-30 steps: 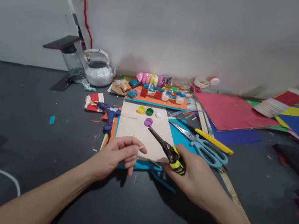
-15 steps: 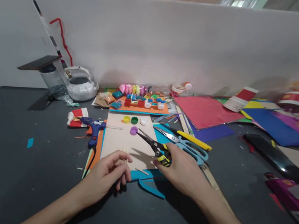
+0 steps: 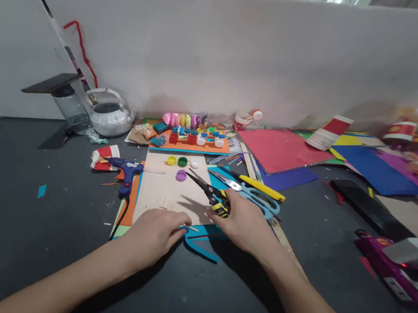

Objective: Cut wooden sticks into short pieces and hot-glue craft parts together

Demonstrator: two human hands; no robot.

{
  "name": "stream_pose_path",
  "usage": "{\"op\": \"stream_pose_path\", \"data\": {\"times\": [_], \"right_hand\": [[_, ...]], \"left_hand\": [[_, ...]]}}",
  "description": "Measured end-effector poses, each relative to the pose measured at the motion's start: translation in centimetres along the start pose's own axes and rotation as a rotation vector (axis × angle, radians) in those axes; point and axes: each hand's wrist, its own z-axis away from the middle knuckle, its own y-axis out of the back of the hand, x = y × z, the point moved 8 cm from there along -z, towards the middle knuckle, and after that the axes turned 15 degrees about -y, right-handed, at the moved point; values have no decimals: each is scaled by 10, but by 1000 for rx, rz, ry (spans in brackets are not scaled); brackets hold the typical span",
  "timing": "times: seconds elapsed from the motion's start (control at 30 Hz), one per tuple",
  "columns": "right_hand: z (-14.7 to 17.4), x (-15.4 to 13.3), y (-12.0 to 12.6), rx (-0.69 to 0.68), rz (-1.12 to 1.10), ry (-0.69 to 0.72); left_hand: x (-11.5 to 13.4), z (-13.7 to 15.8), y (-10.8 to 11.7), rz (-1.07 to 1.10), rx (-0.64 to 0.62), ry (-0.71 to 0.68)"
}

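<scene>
My right hand (image 3: 244,222) is wrapped round the yellow-and-black handles of dark long-nose pliers (image 3: 204,185). The jaws point left over a pale board (image 3: 155,185), their tips slightly apart. My left hand (image 3: 153,233) pinches the left end of a short wooden stick (image 3: 192,228) at the board's front edge. Beneath that stick lies a curved blue strip (image 3: 202,253) beside blue sheet material. Several thin stick pieces (image 3: 168,203) rest on the board close to my left knuckles. Further back on it sit small purple (image 3: 181,175), yellow (image 3: 171,160), green (image 3: 182,161) and white caps (image 3: 195,164).
A blue glue gun (image 3: 127,172) lies left of the board, its nozzle on a crumpled cup (image 3: 106,157). Light-blue scissors (image 3: 261,201) and a yellow cutter (image 3: 262,187) lie beyond my right hand. Paint pots (image 3: 192,137), a white kettle (image 3: 110,117) and coloured sheets (image 3: 283,150) stand behind.
My left hand has moved right and its loosely curled fingers have closed on the stick's end. The pliers stay in my right hand over the board. The view has shifted slightly.
</scene>
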Motion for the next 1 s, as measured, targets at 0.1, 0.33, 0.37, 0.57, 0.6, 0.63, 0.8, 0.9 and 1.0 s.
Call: {"op": "stream_pose_path", "data": {"times": [0.1,0.33,0.37,0.57,0.6,0.63,0.8,0.9,1.0], "right_hand": [[-2,3,-1,-11,-2,-10],[1,4,4,34,-37,-7],[1,4,5,40,-39,-14],[4,2,9,-40,-225,-49],[5,1,9,-61,-266,-47],[6,-1,9,-74,-299,-43],[14,-11,5,-84,-331,28],[17,-17,-1,-88,-283,78],[18,-19,-3,-83,-274,89]], "left_hand": [[2,-16,-14,-183,-172,-79],[-1,-27,-19,-67,-45,-195],[-2,-27,-18,3,-34,-167],[-14,-25,-6,879,184,91],[-17,-25,-5,1024,231,128],[-20,-24,-5,1145,282,160],[-35,-18,4,1471,570,190],[-36,-17,3,1548,596,174],[-36,-18,-1,1555,575,160]]}}
